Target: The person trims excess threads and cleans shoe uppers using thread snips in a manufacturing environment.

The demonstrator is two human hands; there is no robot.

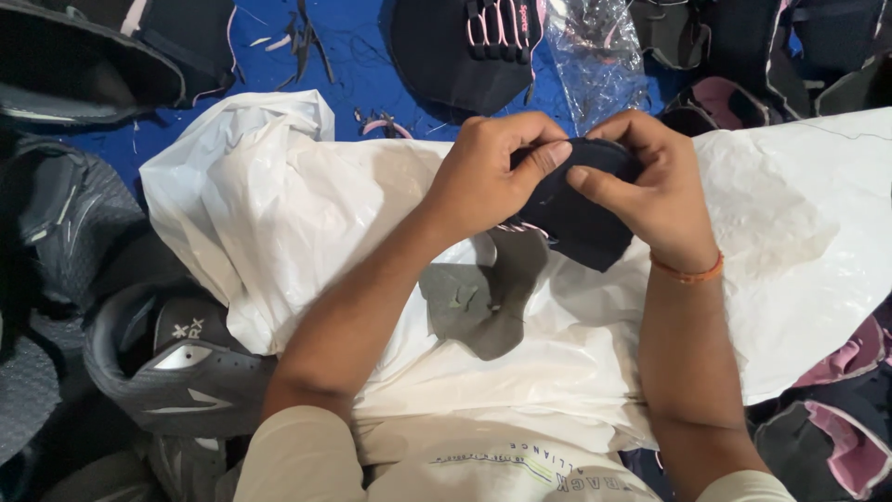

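Note:
My left hand (pixel 492 172) and my right hand (pixel 650 186) both grip a dark navy piece of shoe upper (pixel 581 218), held above a white plastic sheet (pixel 279 204) on my lap. The thumbs pinch the piece's top edge, close together. A grey cut piece of fabric (pixel 478 302) hangs or lies just beneath the dark piece, on the white sheet. An orange thread band (pixel 688 272) circles my right wrist.
Grey shoe uppers (pixel 181 367) are piled at the left. Black and pink shoe parts (pixel 483 42) and a clear plastic bag (pixel 595 51) lie on the blue floor (pixel 353 74) behind. More pink and black pieces (pixel 836 418) sit at the right.

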